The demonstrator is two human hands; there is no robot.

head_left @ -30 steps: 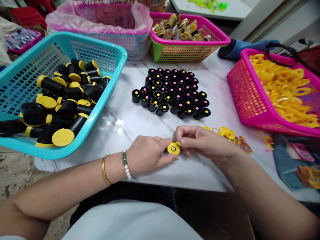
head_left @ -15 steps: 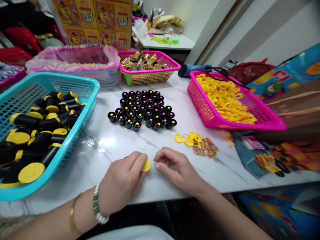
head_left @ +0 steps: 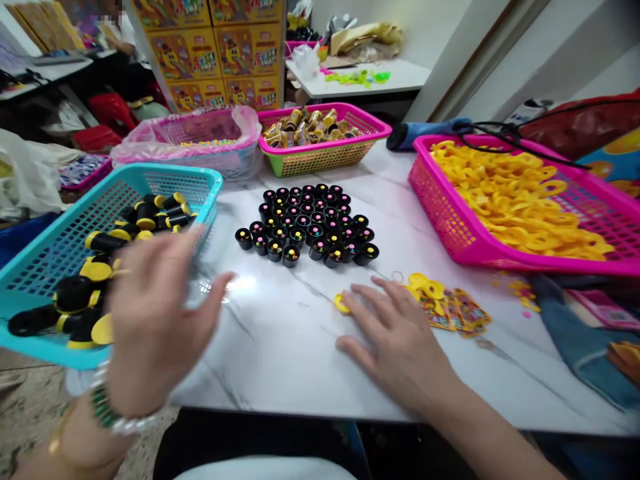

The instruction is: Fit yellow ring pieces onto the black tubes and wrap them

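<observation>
My left hand (head_left: 155, 307), blurred by motion, is raised over the right side of the turquoise basket (head_left: 213, 193). Its thumb stands apart from the fingers and nothing shows in it. Inside the basket lie many black cylinders (head_left: 103, 241) with yellow caps, partly hidden by the hand. My right hand (head_left: 395, 340) is low over the table, fingers spread, a fingertip at a small yellow ring (head_left: 341, 304). Beside it lie more yellow rings (head_left: 426, 287) and small printed packets (head_left: 463, 312). Small black cups (head_left: 307, 221) holding coloured beads stand grouped in the middle.
A pink basket (head_left: 450, 233) full of yellow rings stands at right, a black cable across its rim. Behind are a pink-and-green basket (head_left: 320, 160) of gold-wrapped pieces and a plastic-lined basket (head_left: 195, 157). Yellow cartons (head_left: 220, 57) are stacked farther back.
My left hand has moved left to the turquoise basket and no longer shows the yellow disc. My right hand has moved right, fingers spreading, to a yellow ring. The view has shifted left.
</observation>
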